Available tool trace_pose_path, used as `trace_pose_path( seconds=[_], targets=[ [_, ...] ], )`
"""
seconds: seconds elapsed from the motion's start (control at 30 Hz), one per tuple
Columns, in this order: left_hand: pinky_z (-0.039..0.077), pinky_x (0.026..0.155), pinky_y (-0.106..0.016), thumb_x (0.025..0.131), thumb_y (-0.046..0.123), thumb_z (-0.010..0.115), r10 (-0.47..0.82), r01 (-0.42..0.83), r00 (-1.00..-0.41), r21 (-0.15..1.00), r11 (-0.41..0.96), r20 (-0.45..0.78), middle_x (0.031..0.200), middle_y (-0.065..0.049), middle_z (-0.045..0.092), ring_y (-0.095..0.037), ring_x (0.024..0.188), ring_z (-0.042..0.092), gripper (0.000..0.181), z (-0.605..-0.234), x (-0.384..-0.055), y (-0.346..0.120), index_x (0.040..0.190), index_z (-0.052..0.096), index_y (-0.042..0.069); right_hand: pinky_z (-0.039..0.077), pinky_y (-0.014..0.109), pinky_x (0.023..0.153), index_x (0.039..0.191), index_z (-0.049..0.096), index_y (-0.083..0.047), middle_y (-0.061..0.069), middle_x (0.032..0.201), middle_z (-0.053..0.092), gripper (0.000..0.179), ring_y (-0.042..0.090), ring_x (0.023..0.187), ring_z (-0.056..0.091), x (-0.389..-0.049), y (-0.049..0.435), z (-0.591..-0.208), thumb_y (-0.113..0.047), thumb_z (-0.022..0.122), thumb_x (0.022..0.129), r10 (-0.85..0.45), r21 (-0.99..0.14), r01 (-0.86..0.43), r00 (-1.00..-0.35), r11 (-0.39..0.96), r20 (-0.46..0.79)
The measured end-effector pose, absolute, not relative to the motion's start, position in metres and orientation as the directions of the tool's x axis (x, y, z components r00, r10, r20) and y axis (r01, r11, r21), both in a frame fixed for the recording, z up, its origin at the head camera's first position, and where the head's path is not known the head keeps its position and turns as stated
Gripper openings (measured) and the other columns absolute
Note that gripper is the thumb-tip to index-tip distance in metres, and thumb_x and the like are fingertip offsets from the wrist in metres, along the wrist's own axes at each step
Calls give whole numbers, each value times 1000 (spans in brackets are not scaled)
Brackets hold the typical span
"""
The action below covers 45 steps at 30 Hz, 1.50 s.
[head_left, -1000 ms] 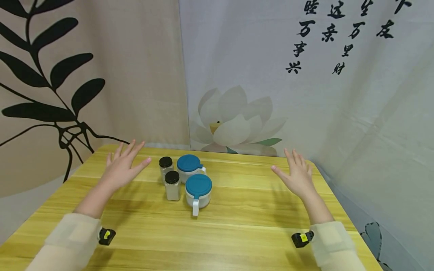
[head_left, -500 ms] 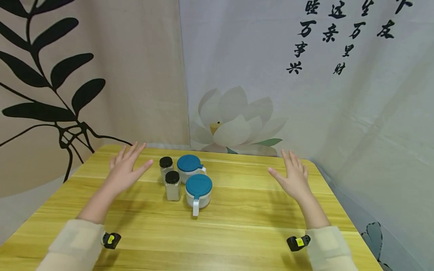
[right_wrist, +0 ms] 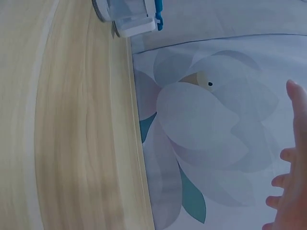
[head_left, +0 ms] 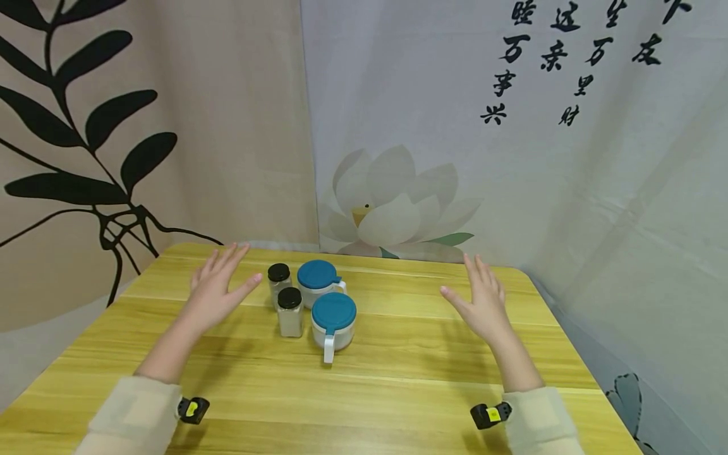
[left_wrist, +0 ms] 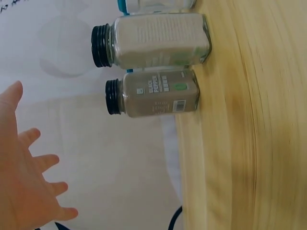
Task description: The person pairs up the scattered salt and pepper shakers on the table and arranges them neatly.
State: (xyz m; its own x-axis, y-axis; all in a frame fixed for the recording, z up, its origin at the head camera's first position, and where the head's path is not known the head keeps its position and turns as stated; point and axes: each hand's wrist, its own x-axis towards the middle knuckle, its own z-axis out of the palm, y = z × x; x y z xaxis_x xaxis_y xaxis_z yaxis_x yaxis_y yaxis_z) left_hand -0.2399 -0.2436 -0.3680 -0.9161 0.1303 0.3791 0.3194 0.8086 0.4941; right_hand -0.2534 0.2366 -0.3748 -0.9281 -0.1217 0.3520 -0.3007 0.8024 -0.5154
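My left hand hovers over the table, fingers spread, thumb tip a short way left of two spice jars with black lids. The back jar reads black pepper in the left wrist view, where this jar is browner than the larger front jar. Right of the jars stand two white lidded pots with blue lids and handles: a front pot and a back pot, partly hidden. My right hand hangs over the table's right side, fingers extended, well apart from the pots. Neither hand holds anything.
All the containers stand upright in a close group on the wooden table, left of its middle. A printed curtain with a lotus and black writing hangs behind the far edge. Each wrist carries a small black camera.
Both hands have drifted inward and slightly down in the head view, the left toward the jars and the right toward the middle. The containers have stayed put.
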Motion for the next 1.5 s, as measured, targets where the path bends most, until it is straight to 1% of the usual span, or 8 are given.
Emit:
trace_pose_path(
  seconds=[0.37,0.5,0.7,0.9,1.07,1.27,1.4,1.5],
  targets=[
    [-8,98,-72,97,48,49,116,320,-916,525,789,383,156,-21,10,-49,139,0,72,-371,-236,-236,155,17,18,-2,66,104,155,11,-14,19,157,5,87,44,140,4,-249,224,-380,-51,58,91,-122,-541,-318,-922,778,366],
    [-6,98,-73,97,46,50,111,322,-915,535,781,388,156,-21,11,-49,139,1,72,-373,-235,-233,155,17,18,-2,66,104,155,11,-15,17,158,5,87,44,140,4,-247,219,-381,-47,60,91,-120,-568,-328,-920,755,372],
    [-2,97,-74,97,44,52,105,323,-916,557,765,388,156,-19,11,-49,139,4,72,-374,-234,-230,155,17,18,-1,67,103,155,12,-16,15,158,5,87,44,141,4,-245,212,-383,-46,62,91,-117,-603,-339,-919,722,376],
    [2,96,-76,97,43,53,96,334,-914,595,731,395,156,-20,14,-51,137,9,73,-376,-234,-226,154,18,14,-1,67,104,155,12,-16,14,158,6,88,47,139,4,-245,204,-386,-44,64,90,-119,-636,-350,-919,688,377],
    [8,96,-76,96,44,55,87,329,-916,612,719,391,155,-20,18,-52,136,13,75,-381,-234,-224,153,20,12,-1,69,102,155,11,-19,11,159,5,89,48,139,4,-244,198,-390,-45,65,89,-127,-656,-359,-918,663,375],
    [15,93,-77,95,47,56,67,308,-924,632,711,376,154,-22,20,-52,135,16,76,-387,-234,-221,153,21,13,2,70,102,155,10,-22,10,159,5,90,45,140,5,-242,192,-393,-46,66,88,-124,-676,-361,-920,642,373],
    [17,93,-76,94,47,57,56,304,-926,653,693,373,153,-22,21,-52,134,18,76,-390,-234,-219,153,22,14,3,70,102,155,11,-22,11,159,5,91,43,141,4,-240,186,-394,-46,67,87,-124,-696,-362,-921,620,368],
    [18,93,-76,94,46,57,51,303,-929,673,675,367,153,-22,21,-51,135,18,76,-393,-234,-218,153,22,14,4,71,101,155,11,-22,11,159,6,91,42,141,3,-239,182,-396,-42,68,87,-121,-711,-358,-924,605,362]
  ],
)
